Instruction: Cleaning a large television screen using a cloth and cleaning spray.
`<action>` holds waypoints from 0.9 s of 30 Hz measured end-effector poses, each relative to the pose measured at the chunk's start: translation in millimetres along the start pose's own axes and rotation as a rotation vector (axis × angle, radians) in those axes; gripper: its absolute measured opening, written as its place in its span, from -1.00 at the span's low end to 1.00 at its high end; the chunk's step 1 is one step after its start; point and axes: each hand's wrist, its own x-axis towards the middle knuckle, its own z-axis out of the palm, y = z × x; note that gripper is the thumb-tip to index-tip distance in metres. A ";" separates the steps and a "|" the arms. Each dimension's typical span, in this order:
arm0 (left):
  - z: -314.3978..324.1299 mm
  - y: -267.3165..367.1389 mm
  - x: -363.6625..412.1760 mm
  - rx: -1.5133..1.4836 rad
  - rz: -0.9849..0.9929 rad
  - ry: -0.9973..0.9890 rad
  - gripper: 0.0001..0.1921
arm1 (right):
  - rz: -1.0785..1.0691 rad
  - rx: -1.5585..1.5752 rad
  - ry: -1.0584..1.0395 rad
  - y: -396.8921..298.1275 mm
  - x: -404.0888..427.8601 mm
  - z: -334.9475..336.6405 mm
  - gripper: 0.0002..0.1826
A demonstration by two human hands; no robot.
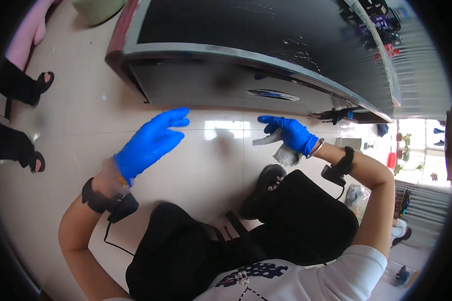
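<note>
My left hand (150, 143), in a blue rubber glove, is raised over the tiled floor with nothing in it, its fingers apart and pointing towards the cabinet. My right hand (290, 133), gloved in the same blue, holds a grey cloth (287, 155); one strip of it sticks out to the left under the fingers and a bunched part hangs below the palm. Ahead of both hands stands a low cabinet with a dark glossy top and a grey front panel (203, 84) that has an oval handle (273, 95). Neither hand touches the cabinet.
Another person's legs and sandals (37, 161) are at the left. A pale green round container (98, 9) stands at the upper left. Dark items hang at the cabinet's lower right corner. A plastic bag (356, 197) lies beyond my right knee. My bent knees are below my hands.
</note>
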 end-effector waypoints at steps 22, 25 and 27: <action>29.8 44.6 -25.7 0.246 0.043 0.466 -0.52 | 0.015 0.848 0.196 -32.3 35.8 31.4 -0.75; 28.9 50.0 -29.7 0.418 0.147 0.508 -0.52 | -0.027 0.895 0.193 -28.1 31.0 37.3 -0.73; 27.2 56.4 -30.6 0.993 0.358 0.539 -0.49 | 0.072 0.939 0.256 -37.6 16.7 45.2 -0.73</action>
